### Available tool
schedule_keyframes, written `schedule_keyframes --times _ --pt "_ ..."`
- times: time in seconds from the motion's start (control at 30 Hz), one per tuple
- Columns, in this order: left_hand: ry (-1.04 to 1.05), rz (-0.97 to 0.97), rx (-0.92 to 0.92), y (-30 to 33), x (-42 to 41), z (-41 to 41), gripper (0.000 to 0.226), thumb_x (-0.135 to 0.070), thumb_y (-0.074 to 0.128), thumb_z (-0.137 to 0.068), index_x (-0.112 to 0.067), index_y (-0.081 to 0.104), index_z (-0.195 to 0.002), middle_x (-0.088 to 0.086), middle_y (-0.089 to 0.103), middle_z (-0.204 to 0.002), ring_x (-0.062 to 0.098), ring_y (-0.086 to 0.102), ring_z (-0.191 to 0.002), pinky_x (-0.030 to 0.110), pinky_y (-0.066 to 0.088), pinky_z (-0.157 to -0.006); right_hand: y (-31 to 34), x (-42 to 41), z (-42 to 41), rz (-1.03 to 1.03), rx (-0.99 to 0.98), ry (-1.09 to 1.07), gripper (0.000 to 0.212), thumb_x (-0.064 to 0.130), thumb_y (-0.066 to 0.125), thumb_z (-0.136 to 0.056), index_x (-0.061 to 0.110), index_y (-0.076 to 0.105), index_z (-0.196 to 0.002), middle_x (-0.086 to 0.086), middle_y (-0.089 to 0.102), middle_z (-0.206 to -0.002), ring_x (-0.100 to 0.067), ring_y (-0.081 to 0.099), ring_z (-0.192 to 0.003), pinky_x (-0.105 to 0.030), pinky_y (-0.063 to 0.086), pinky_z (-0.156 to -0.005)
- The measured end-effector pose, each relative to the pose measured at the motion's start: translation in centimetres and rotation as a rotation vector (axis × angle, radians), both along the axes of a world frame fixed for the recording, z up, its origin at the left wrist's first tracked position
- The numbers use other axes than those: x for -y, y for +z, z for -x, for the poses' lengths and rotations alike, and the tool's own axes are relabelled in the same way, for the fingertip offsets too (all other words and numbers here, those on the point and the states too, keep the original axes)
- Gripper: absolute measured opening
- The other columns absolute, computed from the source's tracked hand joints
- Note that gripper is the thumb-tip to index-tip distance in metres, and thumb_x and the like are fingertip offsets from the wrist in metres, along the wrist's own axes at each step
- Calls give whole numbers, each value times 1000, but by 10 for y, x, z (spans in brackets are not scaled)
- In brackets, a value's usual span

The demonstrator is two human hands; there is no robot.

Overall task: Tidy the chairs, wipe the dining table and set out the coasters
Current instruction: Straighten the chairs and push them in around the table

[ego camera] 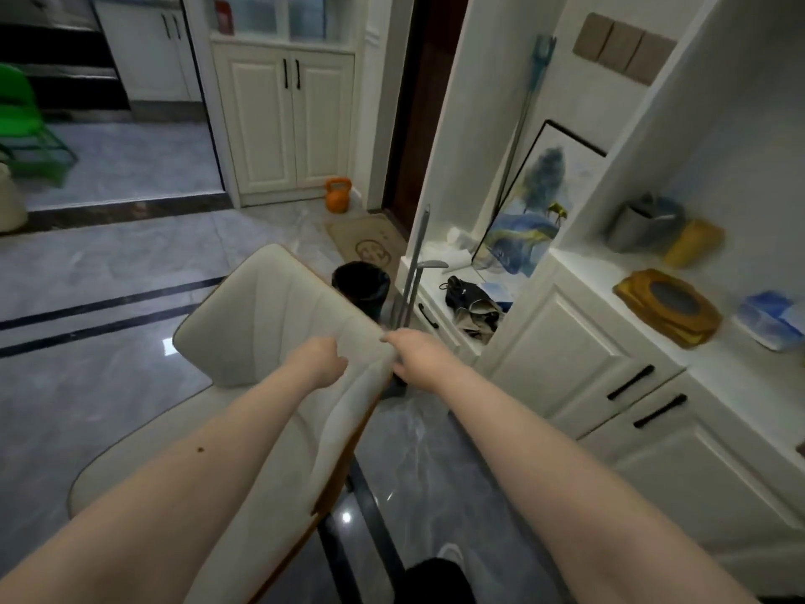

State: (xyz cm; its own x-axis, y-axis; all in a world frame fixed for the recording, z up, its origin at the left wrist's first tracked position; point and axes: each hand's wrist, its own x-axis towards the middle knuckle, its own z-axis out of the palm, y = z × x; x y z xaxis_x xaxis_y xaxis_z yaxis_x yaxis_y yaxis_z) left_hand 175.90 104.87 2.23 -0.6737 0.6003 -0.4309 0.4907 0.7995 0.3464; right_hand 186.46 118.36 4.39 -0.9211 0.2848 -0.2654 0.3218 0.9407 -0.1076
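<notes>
A cream upholstered chair [270,342] fills the centre and lower left of the frame, its backrest tilted and its seat reaching toward the lower left corner. Both bare arms stretch from the bottom edge up to the backrest's right-hand edge. The left hand [320,359] grips that edge from the padded front side, fingers curled over the cushion. The right hand [411,353] holds the same edge from behind, its fingers wrapped round the rim and mostly hidden.

Just beyond the chair, near mid-frame, stands a black bin [360,287], and beside it a grey mop handle [414,272] leans against a white cabinet [566,342] that runs down the right side. On the cabinet's worktop lie a yellow-brown stack of coasters [668,305] and a blue tissue pack [769,318] at the right edge. A framed picture [533,202] leans in an alcove above a dark bag [470,303]. An orange kettlebell [338,194] sits on the glossy grey floor [109,263] in the upper middle, and a green chair [21,119] shows at the upper left.
</notes>
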Motion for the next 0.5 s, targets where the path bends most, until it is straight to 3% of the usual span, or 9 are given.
schedule_keyframes --times 0.17,0.3,0.5 --pt "251 16 16 -21 -41 45 39 -24 34 -99 -2 46 -129 19 47 -137 34 47 -124 40 40 -102 -17 -54 73 -3 -23 243 46 8 47 -89 16 50 -133 -9 52 -131 -31 51 -119 -42 45 -95" --pt "417 -16 49 -25 -76 55 43 -25 32 -102 2 44 -133 21 46 -139 33 46 -127 36 36 -102 -21 -92 123 23 -1 460 56 -2 45 -87 16 42 -140 -10 46 -138 -30 45 -125 -41 39 -102" --pt "782 -134 88 -32 -109 69 33 -14 34 -100 5 52 -121 23 56 -123 35 53 -115 31 42 -88 -24 -120 184 29 -42 770 60 -6 50 -84 14 42 -140 -10 43 -141 -30 44 -126 -39 38 -104"
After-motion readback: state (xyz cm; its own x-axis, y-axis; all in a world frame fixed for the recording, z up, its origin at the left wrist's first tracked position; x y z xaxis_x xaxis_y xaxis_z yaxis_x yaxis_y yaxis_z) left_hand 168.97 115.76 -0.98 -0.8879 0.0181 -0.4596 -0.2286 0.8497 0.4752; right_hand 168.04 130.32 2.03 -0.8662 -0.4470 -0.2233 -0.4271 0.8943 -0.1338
